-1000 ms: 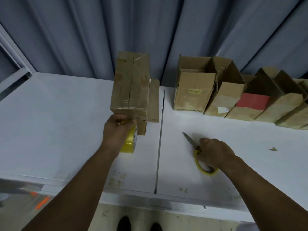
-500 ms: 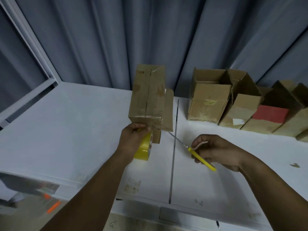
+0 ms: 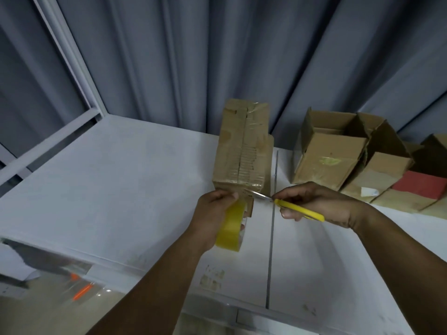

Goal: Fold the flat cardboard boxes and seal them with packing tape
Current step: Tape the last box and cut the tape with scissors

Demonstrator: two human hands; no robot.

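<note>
A folded brown cardboard box stands on the white table, shiny tape running over its upper face and near end. My left hand grips a yellow roll of packing tape just below the box's near end. My right hand holds yellow-handled scissors. Their metal blades point left and meet the tape stretched between roll and box.
Several open-topped cardboard boxes stand in a row at the back right, one with a red face. A seam splits the table top. Grey curtains hang behind. The table's near edge runs along the bottom.
My right hand picked the scissors up off the table and brought them left to the box's near end. My left hand stayed at the box with the tape roll.
</note>
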